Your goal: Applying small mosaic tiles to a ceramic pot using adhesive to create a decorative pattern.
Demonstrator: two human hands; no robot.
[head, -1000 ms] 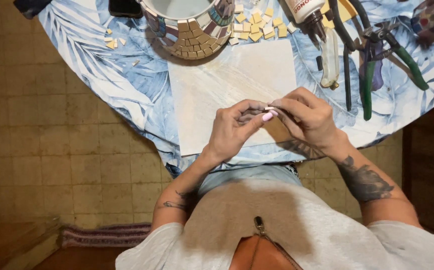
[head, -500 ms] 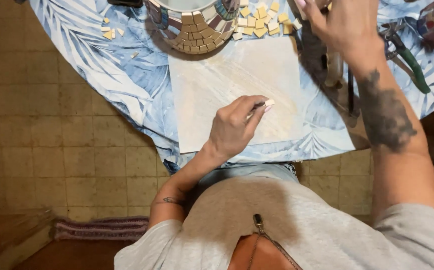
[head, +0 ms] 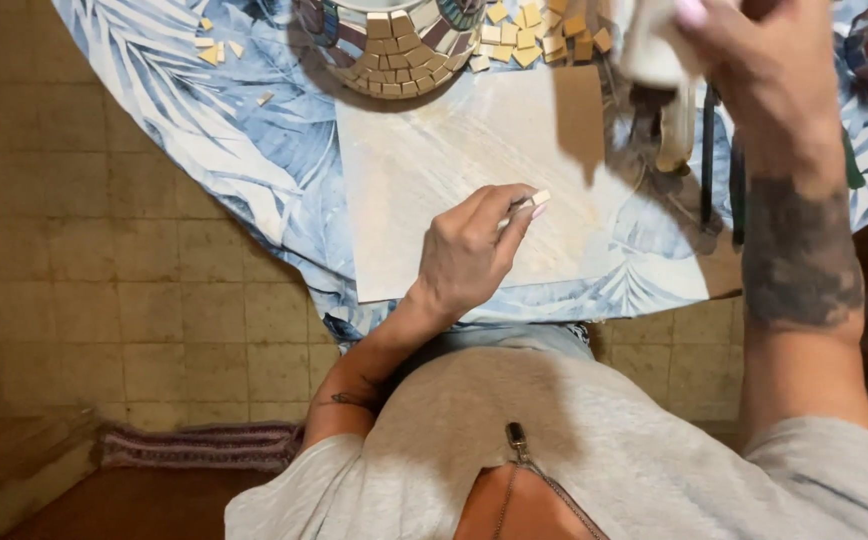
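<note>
- Your left hand (head: 469, 255) is pinching a small cream tile piece (head: 540, 198) between thumb and fingertips, held just above the white paper sheet (head: 424, 180) in the middle of the table.
- Your right hand (head: 754, 70) is closing around a white glue bottle (head: 654, 45) at the top right of the head view (blurred, so the nozzle direction is not readable).
- Step in hand, as I'm reading it: gluing the piece – tile is picked, glue is being brought in.
- Next move is calling for: nozzle meeting the back of the tile, a small dab only, left hand holding steady so the piece is not slipping out of the pinch.
- The mosaic bowl (head: 394, 45) with rows of tan tiles is sitting at the top edge, touching the sheet's far side; that is looking like the destination.
- Loose tiles (head: 539, 30) are lying just right of the bowl, a few more (head: 216, 50) well to its left on the blue leaf-print tablecloth (head: 204, 130).
- Dark-handled tools (head: 709, 170) are lying under your right forearm – watch them.
</note>
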